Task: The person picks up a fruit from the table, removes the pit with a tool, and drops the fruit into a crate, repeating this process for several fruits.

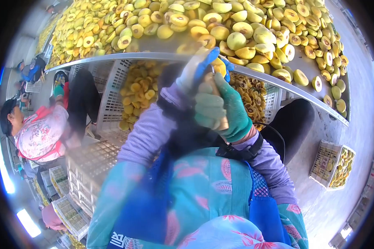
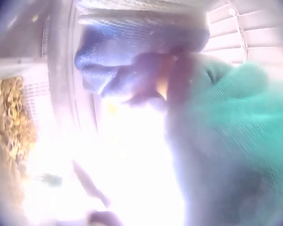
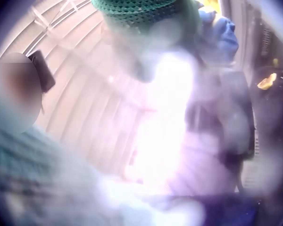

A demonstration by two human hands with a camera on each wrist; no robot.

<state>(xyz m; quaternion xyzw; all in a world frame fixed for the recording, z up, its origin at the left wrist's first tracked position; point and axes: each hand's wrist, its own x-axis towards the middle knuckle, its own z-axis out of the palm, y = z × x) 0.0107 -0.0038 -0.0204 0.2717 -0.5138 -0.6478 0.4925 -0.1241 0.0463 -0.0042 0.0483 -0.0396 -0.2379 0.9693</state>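
In the head view my left hand (image 1: 195,70), in a white glove with blue fingers, grips a yellow fruit half (image 1: 218,65) by the table's near edge. My right hand (image 1: 227,106), gloved in green, has its fingers wrapped around a wooden handle (image 1: 224,123). The handle's upper end points at the fruit; whatever tip it has is hidden by the hands. Close together, the blue glove (image 2: 137,52) and green glove (image 2: 240,108) fill much of the left wrist view. Glare washes out much of both wrist views.
Halved yellow-green fruit (image 1: 237,40) is heaped on a metal-edged table (image 1: 278,79). Below stand a crate (image 1: 114,89) of yellow pieces and a pile of brownish pieces (image 1: 249,97). A pale crate (image 1: 93,159) is at left, another (image 1: 320,166) at right. Another person (image 1: 43,133) sits left.
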